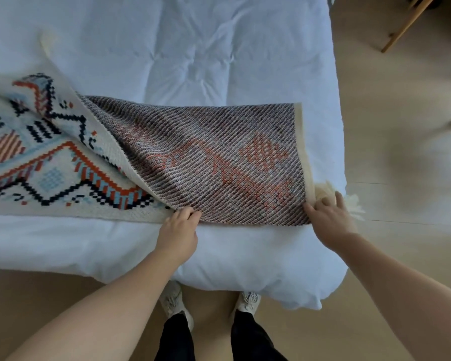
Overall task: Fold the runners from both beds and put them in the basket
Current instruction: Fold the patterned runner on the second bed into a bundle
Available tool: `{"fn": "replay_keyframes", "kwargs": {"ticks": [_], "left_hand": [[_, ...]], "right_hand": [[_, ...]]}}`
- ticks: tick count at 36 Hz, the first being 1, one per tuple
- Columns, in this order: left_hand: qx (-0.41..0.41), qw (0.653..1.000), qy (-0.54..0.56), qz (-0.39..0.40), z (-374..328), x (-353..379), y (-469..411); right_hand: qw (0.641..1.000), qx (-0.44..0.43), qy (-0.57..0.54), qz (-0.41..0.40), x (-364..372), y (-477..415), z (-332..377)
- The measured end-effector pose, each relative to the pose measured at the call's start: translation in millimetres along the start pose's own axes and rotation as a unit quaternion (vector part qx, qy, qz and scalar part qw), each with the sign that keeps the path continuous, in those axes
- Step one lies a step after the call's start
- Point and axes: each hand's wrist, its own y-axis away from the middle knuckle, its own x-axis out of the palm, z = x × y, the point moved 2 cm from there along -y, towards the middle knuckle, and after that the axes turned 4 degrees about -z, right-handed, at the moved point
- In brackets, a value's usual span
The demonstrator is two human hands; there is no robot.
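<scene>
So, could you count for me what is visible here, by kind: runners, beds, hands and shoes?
Runners: 1, the patterned runner, partly folded over on the bed
Beds: 1, the white bed
Hands: 2, left hand and right hand, both at the runner's near edge
Shoes: 2, left shoe, right shoe
Total: 6

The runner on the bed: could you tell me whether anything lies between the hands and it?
Nothing visible does. The left hand and right hand are both already on the near edge of the runner, which lies partly folded on the white duvet. The basket is not in view.
</scene>
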Motion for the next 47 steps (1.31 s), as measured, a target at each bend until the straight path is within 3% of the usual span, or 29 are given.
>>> {"fn": "replay_keyframes", "kwargs": {"ticks": [5, 12, 26, 35, 47], "left_hand": [[-0.034, 0.999, 0.038, -0.001, 11.4, -40.9, 22.1], [-0.078, 0.995, 0.051, -0.019, 67.0, -113.4, 66.5], [-0.113, 0.987, 0.087, -0.071, 292.0, -219.3, 171.6], [-0.138, 0.982, 0.099, -0.082, 405.1, -242.9, 199.5], [-0.13, 0.985, 0.101, -0.054, 465.5, -241.9, 139.4]], "right_hand": [[0.999, 0.019, 0.0, 0.04, -30.7, 23.2, 10.3], [0.999, -0.025, -0.044, -0.016, -128.9, 28.4, 76.8], [0.982, -0.09, -0.135, -0.1, -334.3, 8.4, 308.5], [0.977, -0.112, -0.159, -0.089, -368.1, -21.0, 414.8], [0.973, -0.086, -0.209, -0.051, -388.1, -113.0, 427.6]]}}
